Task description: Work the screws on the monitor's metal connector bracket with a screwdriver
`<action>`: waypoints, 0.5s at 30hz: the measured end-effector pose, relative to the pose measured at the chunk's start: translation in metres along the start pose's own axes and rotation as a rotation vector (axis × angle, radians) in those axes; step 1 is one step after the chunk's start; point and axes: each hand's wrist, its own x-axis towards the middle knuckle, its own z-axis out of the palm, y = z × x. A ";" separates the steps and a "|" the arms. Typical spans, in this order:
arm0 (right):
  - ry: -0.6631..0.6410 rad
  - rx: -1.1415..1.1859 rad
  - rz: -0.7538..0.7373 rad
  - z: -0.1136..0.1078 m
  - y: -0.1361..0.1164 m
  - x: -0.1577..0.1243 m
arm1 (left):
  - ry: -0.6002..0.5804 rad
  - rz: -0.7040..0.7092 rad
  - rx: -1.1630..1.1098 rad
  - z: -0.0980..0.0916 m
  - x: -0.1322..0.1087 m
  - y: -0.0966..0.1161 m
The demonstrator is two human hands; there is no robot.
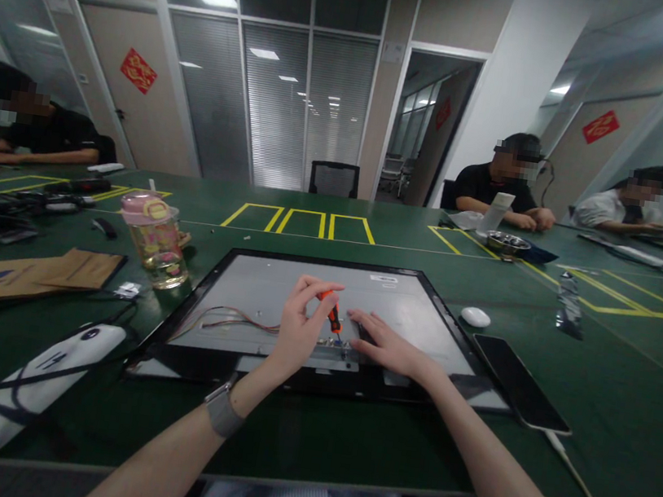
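Holding hand: here's the left hand [297, 324], thumb and fingers closed round the screwdriver [333, 314], index finger arched over the butt end, grey watch [224, 408] at the wrist.
Screwdriver: chunky orange-and-black grip, slim shaft, leaning a little, tip down at the metal bracket [328, 359] on the panel [416, 302]; whether it's seated in anything is too small to tell.
Flat hand: and the right hand [389, 345], fingers spread, lies low over the panel just beside the tip, clamped on nothing that shows.
Shaft work: best done, I'd say, with the shaft square to the metal, pressure straight down, turn light; that lean could let the tip slip, and those right fingers look close to it.
Panel: flat on the table [354, 441], right in front of the person, smooth pale-grey sheet, glossy black frame.
Wires [235, 320]: thin, loosely curved, red and dark, left of the left hand.
Phone side: slab-flat black phone [521, 382], white cable [588, 482] plugged in, rounded glossy case [476, 316] beyond.
Bottle side: clear bottle [156, 244] with a pink lid, creased brown paper bag [25, 275].
Far side: shiny round bowl [505, 246], co-workers seated behind yellow-marked green.
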 end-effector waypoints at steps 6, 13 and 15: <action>-0.008 0.009 0.027 -0.002 -0.004 -0.001 | -0.044 -0.026 -0.047 -0.002 0.001 0.003; 0.010 0.015 -0.010 0.003 0.005 0.001 | -0.014 0.011 0.002 0.000 0.000 -0.004; 0.009 0.008 -0.014 0.003 0.005 0.001 | -0.012 0.004 0.015 0.000 0.000 -0.003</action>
